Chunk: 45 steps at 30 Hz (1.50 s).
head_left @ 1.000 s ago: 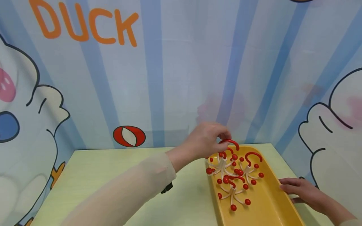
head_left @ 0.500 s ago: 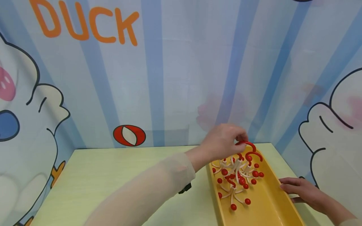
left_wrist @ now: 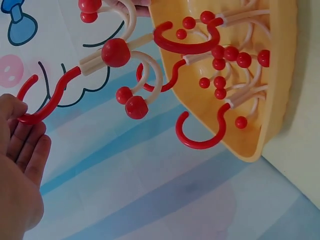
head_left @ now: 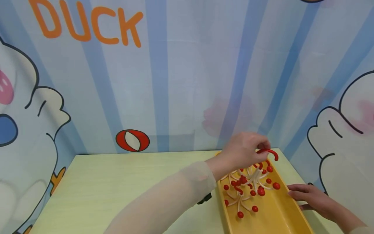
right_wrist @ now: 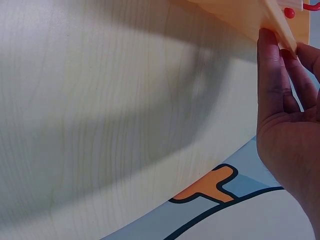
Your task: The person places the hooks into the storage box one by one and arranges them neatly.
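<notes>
My left hand [head_left: 243, 149] pinches the red hook end of a massager-like piece [head_left: 256, 177] between thumb and fingers, over the far right of the yellow tray [head_left: 271, 214]. White curved arms tipped with red balls spread below the hook; in the left wrist view this piece [left_wrist: 91, 65] hangs in front of the tray. More pieces of the same kind lie in the tray, one of them [head_left: 240, 197] nearest the front. At the tray's right side, my right hand [head_left: 317, 200] grips the rim, with thumb and fingers on either side of it in the right wrist view.
The tray stands on a pale wood-grain table [head_left: 140, 182], which stretches away to its left. Behind the table hangs a blue striped backdrop [head_left: 187, 81] with cartoon figures and orange letters. A dark watch-like object [head_left: 204, 199] shows under the left sleeve.
My left hand has moved right along the far part of the tray, carrying the red-hooked piece over the others. My right hand stays at the tray rim.
</notes>
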Motion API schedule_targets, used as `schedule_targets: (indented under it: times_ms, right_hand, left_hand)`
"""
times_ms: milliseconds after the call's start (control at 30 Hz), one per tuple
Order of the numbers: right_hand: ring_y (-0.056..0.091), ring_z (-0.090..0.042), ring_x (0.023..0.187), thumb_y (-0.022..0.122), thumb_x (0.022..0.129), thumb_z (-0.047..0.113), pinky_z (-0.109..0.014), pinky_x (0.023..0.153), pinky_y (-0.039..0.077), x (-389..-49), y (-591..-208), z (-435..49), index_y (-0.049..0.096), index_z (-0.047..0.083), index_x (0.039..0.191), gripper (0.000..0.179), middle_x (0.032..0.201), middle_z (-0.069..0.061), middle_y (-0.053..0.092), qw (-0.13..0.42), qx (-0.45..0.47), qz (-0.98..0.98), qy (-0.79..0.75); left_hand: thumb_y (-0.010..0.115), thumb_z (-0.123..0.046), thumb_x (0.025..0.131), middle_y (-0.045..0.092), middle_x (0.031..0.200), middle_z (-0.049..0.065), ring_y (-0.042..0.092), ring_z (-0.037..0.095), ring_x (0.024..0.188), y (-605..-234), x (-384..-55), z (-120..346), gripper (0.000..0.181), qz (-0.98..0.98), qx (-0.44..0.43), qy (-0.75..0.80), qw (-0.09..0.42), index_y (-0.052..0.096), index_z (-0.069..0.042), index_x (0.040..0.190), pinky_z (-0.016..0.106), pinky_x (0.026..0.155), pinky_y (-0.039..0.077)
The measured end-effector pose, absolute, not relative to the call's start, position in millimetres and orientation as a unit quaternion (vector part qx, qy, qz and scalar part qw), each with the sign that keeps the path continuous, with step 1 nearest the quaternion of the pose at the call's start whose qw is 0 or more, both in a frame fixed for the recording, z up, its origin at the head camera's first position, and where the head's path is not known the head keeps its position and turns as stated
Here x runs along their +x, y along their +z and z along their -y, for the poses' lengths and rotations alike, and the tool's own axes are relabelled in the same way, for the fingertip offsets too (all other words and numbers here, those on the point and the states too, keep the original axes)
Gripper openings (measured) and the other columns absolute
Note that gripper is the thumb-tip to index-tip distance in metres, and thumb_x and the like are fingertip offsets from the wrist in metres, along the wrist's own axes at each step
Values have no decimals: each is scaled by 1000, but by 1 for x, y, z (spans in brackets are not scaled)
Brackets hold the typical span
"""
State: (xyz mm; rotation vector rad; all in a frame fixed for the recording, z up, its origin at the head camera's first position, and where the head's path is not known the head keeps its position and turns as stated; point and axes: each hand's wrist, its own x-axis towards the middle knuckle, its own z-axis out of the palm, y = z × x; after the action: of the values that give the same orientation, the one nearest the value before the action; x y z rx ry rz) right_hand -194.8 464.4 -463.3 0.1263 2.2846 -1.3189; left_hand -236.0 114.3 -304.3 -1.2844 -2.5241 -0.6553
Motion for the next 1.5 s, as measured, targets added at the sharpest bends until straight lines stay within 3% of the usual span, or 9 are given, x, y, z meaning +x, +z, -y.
schedule_targets:
  times_ms: [467,933,1233,1500]
  right_hand:
    - [71,-25,111,57,113,28,-50,93,62,-192,-464,-471,44,-18,149,60,130,-17,72,251,30,-828,-501]
    - [69,-19,105,55,114,28,-41,90,63,-193,-464,-470,52,-17,141,53,122,-7,72,259,23,-821,-509]
    - [72,-25,111,57,113,28,-45,92,63,-193,-463,-469,47,-17,146,57,130,-18,72,248,27,-830,-499]
    - [71,-33,118,56,113,30,-51,93,62,-192,-463,-470,45,-17,149,60,137,-27,66,241,29,-833,-497]
  left_hand:
    - [72,-28,104,72,109,-18,59,-6,95,-318,-226,-142,12,834,-485,-222,140,78,-26,114,1,78,41]
    - [76,-28,102,73,104,-20,52,-14,81,-362,-224,-165,10,832,-455,-299,103,79,-27,112,-2,74,38]
    - [77,-28,101,75,99,-21,56,-13,82,-384,-225,-174,8,833,-442,-315,112,80,-27,108,-1,75,38]
    - [78,-28,101,76,99,-21,57,-14,81,-395,-226,-182,8,841,-420,-331,88,80,-28,108,-1,76,38]
